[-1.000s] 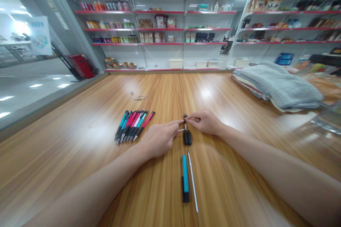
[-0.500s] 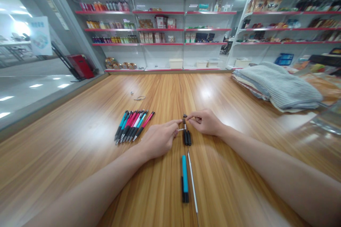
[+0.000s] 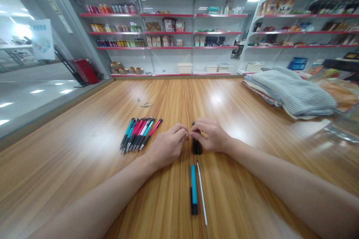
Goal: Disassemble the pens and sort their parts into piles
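Note:
My left hand and my right hand meet fingertip to fingertip over the middle of the wooden table. Both pinch a tiny part between them; it is too small to name. Just below the fingertips lie two short black pen pieces, partly hidden by my right hand. Nearer to me a blue pen barrel with a black end lies beside a thin white refill. A row of several blue, pink and white pens lies left of my left hand.
A folded pile of striped grey cloth sits at the right. A small metal ring and a spring lie farther back on the left. Shop shelves with goods stand behind the table. A clear container edge shows at far right.
My right hand has moved left and down to meet my left fingertips, covering the tops of the black pieces. The small part that was visible between the hands is hidden in the pinch.

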A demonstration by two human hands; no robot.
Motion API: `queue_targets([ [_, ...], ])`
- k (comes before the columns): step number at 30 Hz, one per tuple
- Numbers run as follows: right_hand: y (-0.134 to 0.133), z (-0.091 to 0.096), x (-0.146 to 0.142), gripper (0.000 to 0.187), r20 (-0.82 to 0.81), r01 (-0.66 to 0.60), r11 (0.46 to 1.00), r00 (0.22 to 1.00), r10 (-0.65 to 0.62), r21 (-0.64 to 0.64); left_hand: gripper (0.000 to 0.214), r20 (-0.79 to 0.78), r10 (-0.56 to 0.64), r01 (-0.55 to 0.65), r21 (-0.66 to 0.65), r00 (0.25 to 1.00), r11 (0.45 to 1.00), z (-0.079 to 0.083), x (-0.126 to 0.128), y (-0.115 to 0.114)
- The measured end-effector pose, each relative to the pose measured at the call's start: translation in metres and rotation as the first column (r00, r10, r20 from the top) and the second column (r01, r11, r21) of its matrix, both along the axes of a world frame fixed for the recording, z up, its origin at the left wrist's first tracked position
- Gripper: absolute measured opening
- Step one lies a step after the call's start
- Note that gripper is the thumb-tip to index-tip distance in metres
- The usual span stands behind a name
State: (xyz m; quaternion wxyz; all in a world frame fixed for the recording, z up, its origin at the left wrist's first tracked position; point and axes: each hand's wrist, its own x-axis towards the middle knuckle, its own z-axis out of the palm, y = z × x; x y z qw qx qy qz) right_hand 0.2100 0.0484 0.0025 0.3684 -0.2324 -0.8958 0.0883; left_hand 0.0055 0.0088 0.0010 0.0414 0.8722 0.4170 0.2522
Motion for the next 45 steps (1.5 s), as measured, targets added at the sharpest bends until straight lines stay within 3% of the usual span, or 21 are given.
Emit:
queue_targets([
  [4,0.007,0.001,0.007,0.016,-0.152,0.11,0.979,0.979,-0.137,-0.174,0.023,0.012,0.105,-0.106,0.042,0.994,0.993,-0.001,-0.002,0.002],
  [7,0.015,0.001,0.013,0.023,-0.288,0.135,0.907,0.92,-0.264,-0.399,0.023,0.035,0.145,-0.146,0.049,0.989,0.988,-0.002,-0.003,0.004],
  [11,0.019,0.0,0.012,0.032,-0.435,0.002,0.789,0.833,-0.341,-0.614,0.024,0.052,0.116,-0.118,0.04,0.992,0.992,-0.002,-0.003,0.004],
  [14,0.019,0.0,0.007,0.036,-0.489,-0.132,0.699,0.804,-0.339,-0.703,0.025,0.065,0.082,-0.085,0.057,0.995,0.995,-0.002,-0.003,0.003],
  [19,0.028,0.006,0.017,0.035,-0.529,-0.158,0.66,0.743,-0.411,-0.734,0.025,0.091,0.048,-0.056,0.078,0.995,0.995,-0.001,-0.005,0.002],
  [20,0.031,0.008,0.023,0.035,-0.507,-0.161,0.626,0.749,-0.426,-0.763,0.024,0.097,0.045,-0.053,0.081,0.994,0.995,-0.001,-0.005,0.002],
  [22,0.036,0.013,0.037,0.037,-0.356,-0.139,0.484,0.848,-0.393,-0.864,0.024,0.109,0.04,-0.05,0.086,0.993,0.995,-0.001,-0.006,0.002],
  [24,0.038,0.018,0.049,0.038,-0.113,-0.031,0.33,0.966,-0.231,-0.943,0.024,0.111,0.038,-0.048,0.089,0.993,0.995,-0.002,-0.007,0.002],
  [25,0.038,0.021,0.053,0.038,-0.002,0.034,0.277,0.991,-0.13,-0.96,0.024,0.11,0.036,-0.047,0.093,0.993,0.995,-0.002,-0.007,0.002],
  [29,0.031,0.029,0.053,0.038,0.294,0.27,0.154,0.942,0.164,-0.951,0.025,0.099,0.027,-0.037,0.097,0.995,0.995,-0.002,-0.007,0.001],
  [31,0.026,0.032,0.048,0.04,0.396,0.369,0.152,0.888,0.232,-0.917,0.025,0.102,0.024,-0.034,0.095,0.995,0.995,-0.002,-0.007,0.001],
  [34,0.02,0.038,0.041,0.043,0.497,0.452,0.211,0.82,0.284,-0.866,0.024,0.113,0.016,-0.026,0.096,0.993,0.995,-0.002,-0.007,0.002],
  [37,0.012,0.043,0.035,0.038,0.527,0.467,0.246,0.776,0.346,-0.849,0.025,0.111,0.009,-0.019,0.095,0.994,0.995,-0.002,-0.007,0.002],
  [45,-0.014,0.054,0.014,0.016,0.587,0.517,0.278,0.696,0.414,-0.81,0.025,0.102,0.005,-0.014,0.093,0.995,0.996,0.001,-0.007,0.001],
])
